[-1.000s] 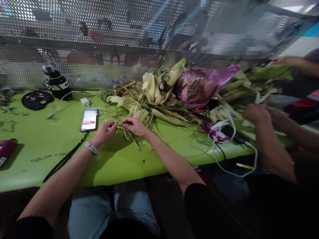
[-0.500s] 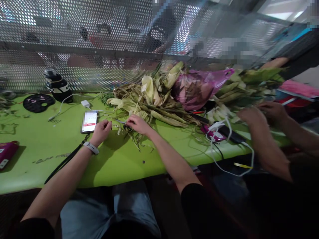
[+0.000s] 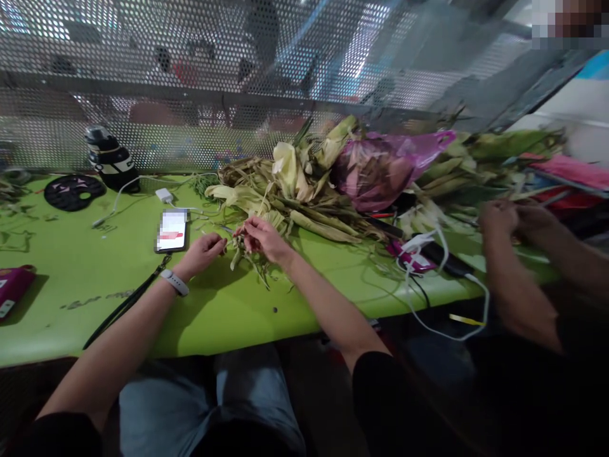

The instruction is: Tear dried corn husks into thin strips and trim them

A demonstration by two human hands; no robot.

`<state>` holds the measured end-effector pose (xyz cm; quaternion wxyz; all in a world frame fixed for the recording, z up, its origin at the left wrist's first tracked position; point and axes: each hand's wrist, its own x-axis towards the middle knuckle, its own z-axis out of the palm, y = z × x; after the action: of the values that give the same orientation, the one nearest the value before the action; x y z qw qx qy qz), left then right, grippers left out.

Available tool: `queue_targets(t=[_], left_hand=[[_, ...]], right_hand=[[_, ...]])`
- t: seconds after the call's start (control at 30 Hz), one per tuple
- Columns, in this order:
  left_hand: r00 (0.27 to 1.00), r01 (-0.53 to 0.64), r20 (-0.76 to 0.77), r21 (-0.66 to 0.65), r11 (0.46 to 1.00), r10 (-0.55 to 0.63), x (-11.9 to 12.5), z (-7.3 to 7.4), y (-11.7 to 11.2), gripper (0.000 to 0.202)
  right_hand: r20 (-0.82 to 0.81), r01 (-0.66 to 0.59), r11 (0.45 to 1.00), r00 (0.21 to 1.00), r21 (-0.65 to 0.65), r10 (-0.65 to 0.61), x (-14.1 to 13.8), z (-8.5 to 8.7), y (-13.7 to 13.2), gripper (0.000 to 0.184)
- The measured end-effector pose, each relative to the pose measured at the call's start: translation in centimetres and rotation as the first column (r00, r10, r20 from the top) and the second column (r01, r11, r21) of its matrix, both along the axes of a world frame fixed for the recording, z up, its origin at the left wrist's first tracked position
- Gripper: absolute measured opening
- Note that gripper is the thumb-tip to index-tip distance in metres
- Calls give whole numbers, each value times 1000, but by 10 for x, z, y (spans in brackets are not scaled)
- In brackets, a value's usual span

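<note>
Left hand (image 3: 202,252) has shifted closer to the right hand (image 3: 264,240), both with fingers narrowed, hold unclear, beside husk strips (image 3: 235,259) on the bench (image 3: 214,324), likely light and limp, best pinched near an end

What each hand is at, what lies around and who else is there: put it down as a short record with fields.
Left hand: curled, beside the lit phone; hold too small to tell
Right hand: curled, at the husk strips; hold unclear
Surface: green tabletop
Behind the hands: husk pile, pink bag
Back left: dark bottle
Other person's hands: at the right, blurred
</note>
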<state>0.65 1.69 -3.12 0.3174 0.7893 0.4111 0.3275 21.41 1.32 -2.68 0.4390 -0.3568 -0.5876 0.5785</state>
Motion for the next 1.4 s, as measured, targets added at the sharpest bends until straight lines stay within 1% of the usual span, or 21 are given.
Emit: queue_targets(t=[0.1, 0.23, 0.3, 0.33, 0.4, 0.47, 0.5, 0.53, 0.57, 0.63, 0.7, 0.83, 0.93, 1.03, 1.1, 1.2, 1.3, 1.4], left_hand=[[999, -36, 41, 20, 999, 35, 2, 2, -4, 30], [990, -125, 84, 119, 985, 115, 3, 1, -5, 30], [985, -150, 101, 108, 983, 139, 3, 1, -4, 31], [982, -149, 124, 68, 986, 140, 3, 0, -4, 32], [972, -104, 202, -86, 991, 119, 4, 1, -4, 38], [960, -9, 268, -264, 965, 82, 4, 2, -5, 50], [959, 37, 277, -327, 944, 58, 5, 2, -6, 55], [963, 65, 268, -355, 933, 35, 6, 2, -7, 56], [968, 84, 252, -351, 933, 8, 6, 2, -8, 53], [970, 118, 237, -292, 949, -47, 8, 1, -9, 43], [966, 147, 243, -239, 960, -88, 10, -1, -9, 36], [948, 174, 295, -161, 971, -121, 10, -5, -6, 28], [938, 183, 318, -114, 977, -138, 9, -5, -5, 25], [937, 180, 313, -64, 982, -152, 10, -4, -6, 23], [935, 183, 315, -40, 982, -161, 11, -4, -7, 22], [930, 186, 329, -41, 982, -163, 11, -4, -8, 22], [923, 157, 362, -39, 987, -132, 10, -3, -7, 22], [904, 100, 420, -31, 994, -78, 10, -1, -5, 22]], right_hand=[[-25, -56, 998, 998, -26, 56, -3, 0, -2, 35], [-44, -66, 998, 997, 10, 66, -5, -2, -1, 36], [-52, -74, 997, 996, 6, 74, -5, -4, 0, 36], [-71, -69, 998, 995, -3, 68, -6, -5, 1, 36], [-129, -42, 999, 991, -26, 38, -7, -7, 2, 37], [-177, -19, 999, 984, -30, 13, -8, -9, 2, 38], [-184, -17, 1000, 983, -21, 13, -9, -10, 3, 38], [-179, -26, 1000, 984, -10, 24, -9, -10, 3, 37], [-172, -37, 999, 984, 1, 36, -9, -11, 3, 36], [-166, -47, 999, 985, 5, 47, -10, -11, 2, 34], [-178, -33, 999, 984, -11, 30, -10, -10, 0, 32], [-223, 1, 999, 975, -38, -9, -10, -6, -3, 33], [-262, 33, 998, 964, -52, -45, -9, -3, -4, 37], [-263, 77, 994, 960, -79, -95, -9, 0, -4, 41], [-251, 99, 992, 961, -75, -115, -10, 2, -5, 43], [-187, 109, 994, 977, 13, -105, -9, 3, -6, 48], [-65, 103, 986, 993, 129, -96, -8, 1, -6, 39], [-10, 107, 978, 994, 176, -107, -5, -4, -2, 37]])
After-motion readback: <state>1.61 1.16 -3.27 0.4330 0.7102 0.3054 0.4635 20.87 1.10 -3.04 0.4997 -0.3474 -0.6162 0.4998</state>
